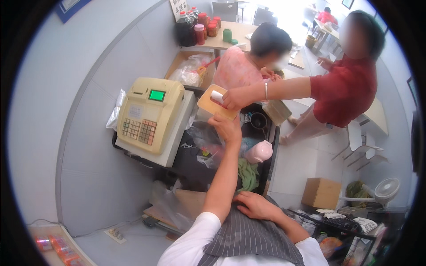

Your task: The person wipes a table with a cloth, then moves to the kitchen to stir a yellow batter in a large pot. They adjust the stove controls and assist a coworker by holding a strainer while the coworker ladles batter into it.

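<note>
A cream plastic cash register (151, 116) with a green display stands at the left. Just right of it, the left hand (226, 128) grips the lower edge of a flat tan board (214, 105), fingers closed on it, while another person's hand (237, 98) holds a small white roll (217, 96) on top. The right hand (256, 205) lies flat, fingers loosely spread, on the grey striped apron (253, 235).

- Dark surface (191, 162): carries a beige cash register (148, 117) at 9 o'clock.
- Pink pot (259, 151) at 3 o'clock, green cloth (248, 174) at 5 o'clock beside it.
- Clear plastic bags (205, 139) lie at centre.
- Floor (306, 162): cardboard box (321, 193), white fan (385, 189).
</note>
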`<state>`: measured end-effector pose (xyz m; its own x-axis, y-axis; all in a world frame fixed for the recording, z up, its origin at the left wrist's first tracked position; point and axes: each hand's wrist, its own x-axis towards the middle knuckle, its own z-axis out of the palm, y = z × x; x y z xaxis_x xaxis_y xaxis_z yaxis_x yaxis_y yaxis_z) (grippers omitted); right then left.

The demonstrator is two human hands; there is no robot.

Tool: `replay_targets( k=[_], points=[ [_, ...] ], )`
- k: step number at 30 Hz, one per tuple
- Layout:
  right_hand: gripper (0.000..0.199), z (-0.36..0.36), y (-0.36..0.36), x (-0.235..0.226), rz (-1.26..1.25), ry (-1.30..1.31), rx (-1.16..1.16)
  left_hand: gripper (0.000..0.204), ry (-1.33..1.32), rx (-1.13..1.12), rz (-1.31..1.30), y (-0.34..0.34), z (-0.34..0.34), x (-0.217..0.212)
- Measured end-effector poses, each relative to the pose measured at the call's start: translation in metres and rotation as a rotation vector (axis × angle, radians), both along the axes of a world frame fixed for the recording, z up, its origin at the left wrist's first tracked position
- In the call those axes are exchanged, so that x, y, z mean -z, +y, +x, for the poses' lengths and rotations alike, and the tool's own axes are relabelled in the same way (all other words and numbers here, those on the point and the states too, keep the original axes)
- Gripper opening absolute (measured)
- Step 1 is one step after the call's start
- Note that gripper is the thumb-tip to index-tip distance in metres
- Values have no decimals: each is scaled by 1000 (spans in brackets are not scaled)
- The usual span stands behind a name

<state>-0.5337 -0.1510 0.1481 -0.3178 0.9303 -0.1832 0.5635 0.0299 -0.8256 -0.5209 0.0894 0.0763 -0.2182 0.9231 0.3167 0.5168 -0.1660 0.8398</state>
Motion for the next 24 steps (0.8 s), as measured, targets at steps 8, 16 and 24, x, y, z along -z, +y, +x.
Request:
replay_targets(
  k=[8, 16, 24],
  points=[
    [23, -3, -8, 9, -27, 21, 54, 55, -142, -2, -4, 1, 8, 11],
    [22, -2, -10, 24, -122, 57, 184, 48, -261, 47, 42, -1, -3, 2],
    [29, 14, 0, 84, -100, 99, 534, 43, 551, 593, -40, -58, -143, 18]
  ],
)
